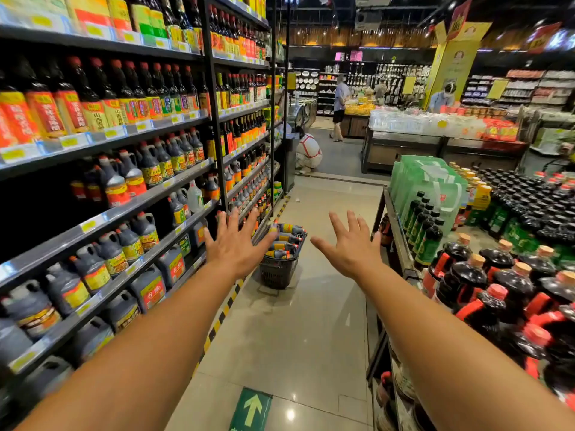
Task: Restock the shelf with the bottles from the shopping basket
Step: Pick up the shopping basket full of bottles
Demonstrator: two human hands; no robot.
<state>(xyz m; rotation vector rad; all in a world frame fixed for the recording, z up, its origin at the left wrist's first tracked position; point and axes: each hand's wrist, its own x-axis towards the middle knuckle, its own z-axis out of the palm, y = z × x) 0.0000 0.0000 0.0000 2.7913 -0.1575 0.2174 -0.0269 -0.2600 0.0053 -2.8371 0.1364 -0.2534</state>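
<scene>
A dark plastic shopping basket (278, 272) stands on the aisle floor ahead, beside the left shelving. Several dark sauce bottles (284, 245) with yellow labels lie stacked inside it. My left hand (238, 244) is stretched forward with fingers spread and holds nothing; it hangs in front of the basket's left edge in the view, well short of it. My right hand (350, 245) is also open and empty, to the right of the basket. The shelf (102, 219) on the left holds rows of dark bottles and jugs, with a dark gap on the third row at far left.
A low display (401, 241) of red-capped and green-labelled bottles lines the right side of the aisle. A person crouches (308, 152) at the far end of the shelving; others stand farther back. Yellow-black tape (224, 312) runs along the shelf base. A green arrow (252, 410) marks the floor.
</scene>
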